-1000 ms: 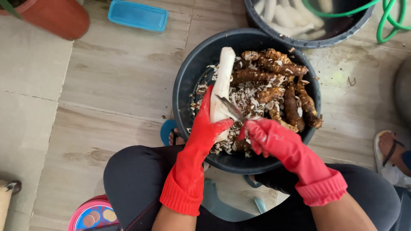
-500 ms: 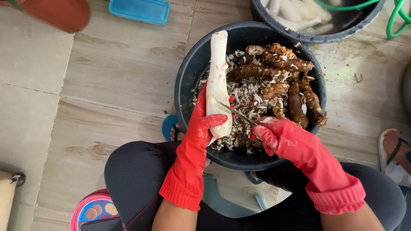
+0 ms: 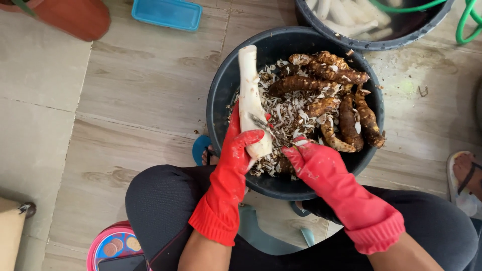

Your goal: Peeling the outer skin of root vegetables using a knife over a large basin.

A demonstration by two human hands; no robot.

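My left hand [image 3: 240, 143], in a red rubber glove, grips the lower end of a long peeled white root [image 3: 249, 93] held upright over a dark round tub [image 3: 223, 80]. My right hand [image 3: 314, 160], also red-gloved, holds a small knife [image 3: 266, 126] whose blade lies against the root just above my left fingers. Inside the tub lie several brown unpeeled roots [image 3: 334, 75] on a heap of pale peel scraps [image 3: 291, 113].
A second dark tub [image 3: 351, 40] of peeled white roots in water stands at the top right, with a green hose [image 3: 464, 22] beside it. A blue lid [image 3: 167, 13] and a brown pot [image 3: 75, 17] sit top left. Another person's sandalled foot [image 3: 464, 175] shows at right.
Both hands and the white root have kept their pose while the knife worked on the root's lower part; the camera view shifted slightly.
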